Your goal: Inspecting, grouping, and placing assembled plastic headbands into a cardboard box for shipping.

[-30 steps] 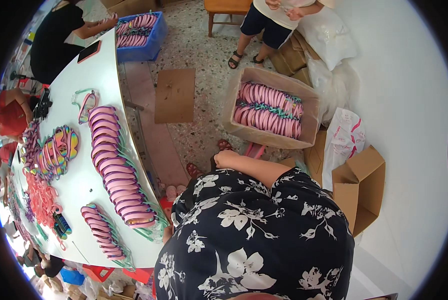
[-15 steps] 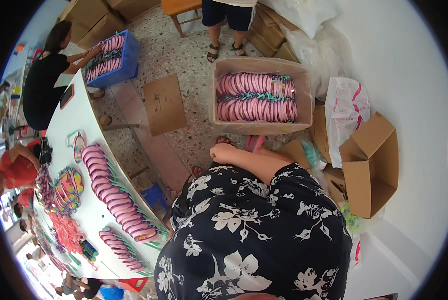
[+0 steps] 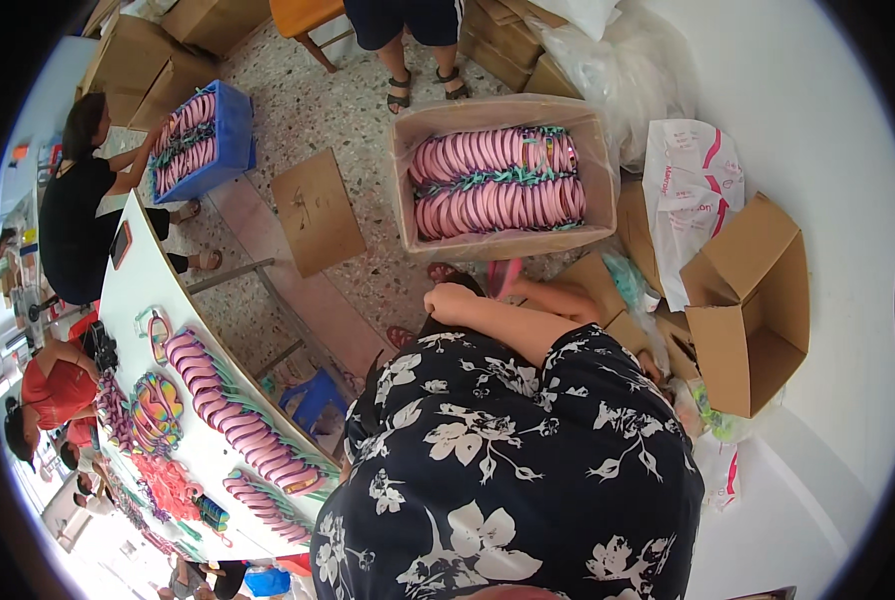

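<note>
1. A row of pink foam flip-flops with green straps point(image 3: 236, 415) is lying along the near edge of the white desk point(image 3: 143, 285), overlapping one another, with multicoloured sandals point(image 3: 156, 410) beside them toward the far edge.
2. The left hand point(image 3: 450, 300) is reaching down in a loose fist just in front of the carton; whether it is grasping anything, I cannot tell.
3. The open brown cardboard carton point(image 3: 501, 243) is sitting on the speckled floor, holding two packed rows of pink flip-flops point(image 3: 498, 180).
4. The right hand is hiding below the forearm point(image 3: 558, 298); its grip is not showing.
5. An empty brown box point(image 3: 753, 300) is standing well right of the carton.
</note>
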A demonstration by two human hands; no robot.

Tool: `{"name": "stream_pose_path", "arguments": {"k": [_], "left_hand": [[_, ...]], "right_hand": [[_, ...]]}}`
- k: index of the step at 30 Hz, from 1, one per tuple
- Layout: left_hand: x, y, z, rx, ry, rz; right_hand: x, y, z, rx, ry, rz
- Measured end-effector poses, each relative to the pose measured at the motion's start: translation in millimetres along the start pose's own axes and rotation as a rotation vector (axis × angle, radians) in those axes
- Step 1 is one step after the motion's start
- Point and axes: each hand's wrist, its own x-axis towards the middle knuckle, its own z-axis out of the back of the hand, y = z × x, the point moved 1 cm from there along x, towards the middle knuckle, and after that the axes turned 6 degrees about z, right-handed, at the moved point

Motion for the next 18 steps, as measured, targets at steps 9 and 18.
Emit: {"name": "stream_pose_path", "arguments": {"k": [9,18], "left_hand": [[-5,-13,-8,-0.034,0.007,0.012],[-13,-8,-10,-0.069,0.004,0.046]], "right_hand": [[-1,-10,11,-0.030,0.016,-0.040],[11,-11,-5,-0.057,0.090,-0.034]]}}
